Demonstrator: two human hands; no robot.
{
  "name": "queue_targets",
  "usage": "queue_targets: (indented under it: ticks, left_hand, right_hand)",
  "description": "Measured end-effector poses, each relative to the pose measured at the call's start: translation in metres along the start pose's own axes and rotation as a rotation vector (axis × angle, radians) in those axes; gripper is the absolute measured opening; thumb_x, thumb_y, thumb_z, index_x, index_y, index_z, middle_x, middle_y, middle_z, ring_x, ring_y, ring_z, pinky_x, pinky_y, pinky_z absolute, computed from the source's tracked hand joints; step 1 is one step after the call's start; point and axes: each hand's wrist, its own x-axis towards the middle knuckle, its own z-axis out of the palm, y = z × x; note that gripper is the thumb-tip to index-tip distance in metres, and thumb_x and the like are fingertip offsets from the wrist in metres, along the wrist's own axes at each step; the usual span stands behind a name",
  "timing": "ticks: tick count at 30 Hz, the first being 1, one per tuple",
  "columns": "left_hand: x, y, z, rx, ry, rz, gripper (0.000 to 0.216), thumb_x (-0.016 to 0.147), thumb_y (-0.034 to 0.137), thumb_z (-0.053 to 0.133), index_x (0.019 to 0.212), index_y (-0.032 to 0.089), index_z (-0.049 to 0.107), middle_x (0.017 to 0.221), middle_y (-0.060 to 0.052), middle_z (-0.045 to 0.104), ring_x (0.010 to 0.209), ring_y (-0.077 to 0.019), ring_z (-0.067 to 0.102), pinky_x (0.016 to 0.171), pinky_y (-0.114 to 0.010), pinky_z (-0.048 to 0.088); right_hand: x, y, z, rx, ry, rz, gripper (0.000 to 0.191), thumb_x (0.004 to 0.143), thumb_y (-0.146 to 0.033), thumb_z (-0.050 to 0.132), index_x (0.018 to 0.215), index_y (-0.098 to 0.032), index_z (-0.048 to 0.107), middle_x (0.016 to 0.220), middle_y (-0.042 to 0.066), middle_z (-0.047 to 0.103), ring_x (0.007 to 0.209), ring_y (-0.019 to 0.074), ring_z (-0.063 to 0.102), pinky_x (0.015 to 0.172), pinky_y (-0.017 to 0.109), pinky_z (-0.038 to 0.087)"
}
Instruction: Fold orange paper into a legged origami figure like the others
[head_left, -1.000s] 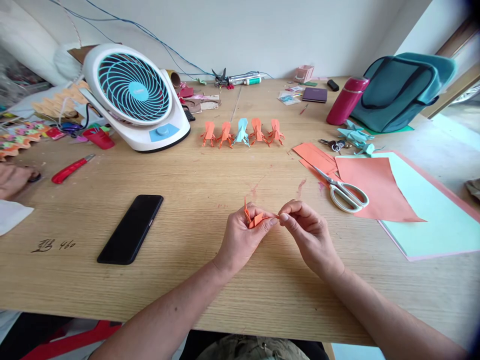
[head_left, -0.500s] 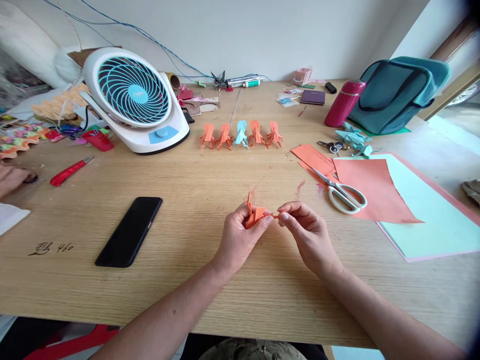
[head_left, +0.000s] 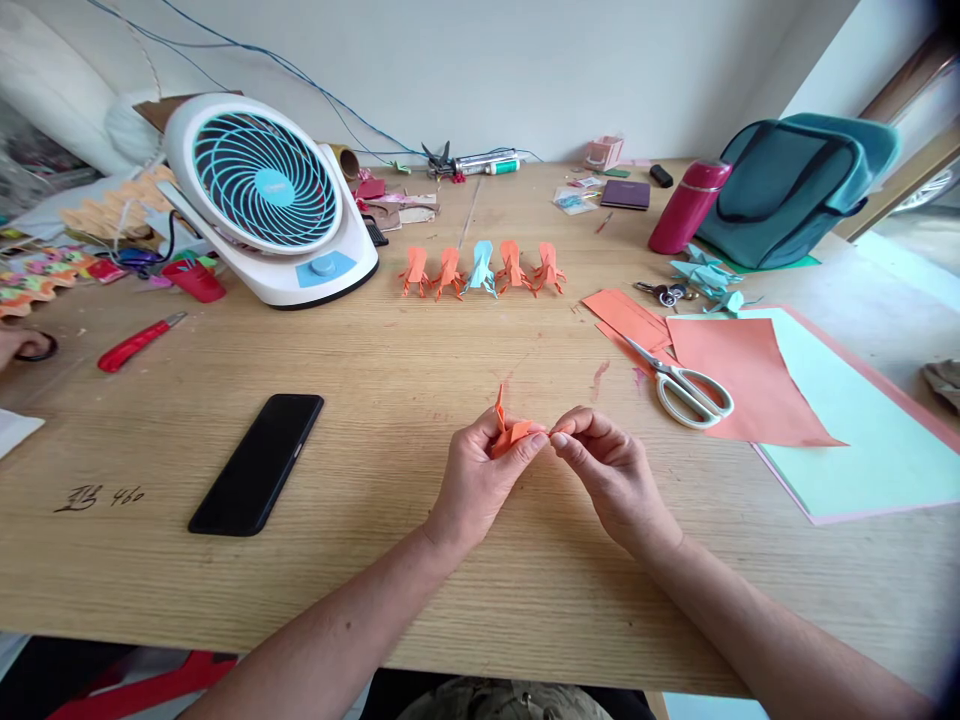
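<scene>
An orange folded paper figure (head_left: 511, 437) is gripped between the thumb and fingers of my left hand (head_left: 476, 475), with one thin point sticking up. My right hand (head_left: 611, 470) pinches a thin strip at the figure's right end, its fingertips almost against my left thumb. Beyond my hands stands a row of folded paper figures, orange ones (head_left: 511, 268) with a light blue one (head_left: 481, 268) in the middle. White-handled scissors (head_left: 690, 393) lie to the right on orange paper (head_left: 750, 375).
At left are a black phone (head_left: 257, 463), a red utility knife (head_left: 139, 343) and a white fan (head_left: 352, 285). Another person's hand (head_left: 13, 344) shows at the left edge. At right stand a pink bottle (head_left: 690, 207) and a teal bag (head_left: 787, 195), near light green paper sheets (head_left: 862, 470).
My right fingertips have moved slightly left, closer to my left thumb along the thin paper strip. The other person's hand at the left edge has shifted a little.
</scene>
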Motion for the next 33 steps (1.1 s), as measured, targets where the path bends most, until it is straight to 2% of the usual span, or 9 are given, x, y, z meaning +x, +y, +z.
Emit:
queue_targets:
  ticks: [8, 18, 22, 27, 33]
  left_hand:
    - [0.003, -0.003, 0.0, -0.148, 0.02, -0.011, 0.019, 0.08, 0.036, 0.082, 0.084, 0.019, 0.075, 0.085, -0.001, 0.076, 0.085, -0.0159, 0.069, 0.086, -0.03, 0.052]
    - [0.002, -0.004, 0.001, -0.129, 0.005, -0.053, 0.023, 0.078, 0.039, 0.083, 0.087, 0.018, 0.078, 0.086, -0.004, 0.075, 0.089, -0.0189, 0.069, 0.086, -0.032, 0.052]
    - [0.003, 0.001, 0.001, -0.139, 0.0, -0.02, 0.022, 0.078, 0.038, 0.082, 0.084, 0.018, 0.076, 0.084, -0.003, 0.073, 0.084, -0.0162, 0.064, 0.081, -0.028, 0.05]
    - [0.005, 0.006, 0.001, -0.171, 0.018, -0.005, 0.018, 0.081, 0.034, 0.079, 0.078, 0.018, 0.073, 0.08, 0.0, 0.069, 0.077, -0.0126, 0.058, 0.077, -0.024, 0.046]
    - [0.007, 0.001, 0.001, -0.173, 0.076, -0.012, 0.017, 0.076, 0.033, 0.083, 0.073, 0.018, 0.076, 0.074, 0.0, 0.07, 0.071, -0.0123, 0.058, 0.069, -0.024, 0.046]
  right_hand:
    - [-0.001, 0.002, 0.003, 0.074, -0.041, 0.076, 0.023, 0.077, -0.043, 0.084, 0.084, -0.025, 0.073, 0.086, 0.002, 0.069, 0.083, 0.017, 0.062, 0.081, 0.032, 0.054]
    - [0.0, 0.001, 0.004, 0.044, 0.022, 0.024, 0.024, 0.077, -0.044, 0.083, 0.08, -0.024, 0.07, 0.079, 0.001, 0.067, 0.073, 0.0153, 0.059, 0.073, 0.031, 0.054]
    - [0.002, 0.001, 0.0, 0.003, 0.056, 0.007, 0.025, 0.079, -0.045, 0.081, 0.081, -0.024, 0.069, 0.074, 0.0, 0.063, 0.07, 0.0149, 0.055, 0.067, 0.03, 0.05]
    - [0.005, 0.002, -0.003, 0.012, 0.111, 0.01, 0.025, 0.078, -0.045, 0.082, 0.081, -0.023, 0.069, 0.074, 0.0, 0.061, 0.07, 0.0147, 0.054, 0.07, 0.031, 0.049]
    - [0.005, 0.002, -0.003, 0.053, 0.072, 0.021, 0.023, 0.079, -0.043, 0.081, 0.085, -0.023, 0.07, 0.079, 0.0, 0.064, 0.073, 0.014, 0.057, 0.074, 0.03, 0.052]
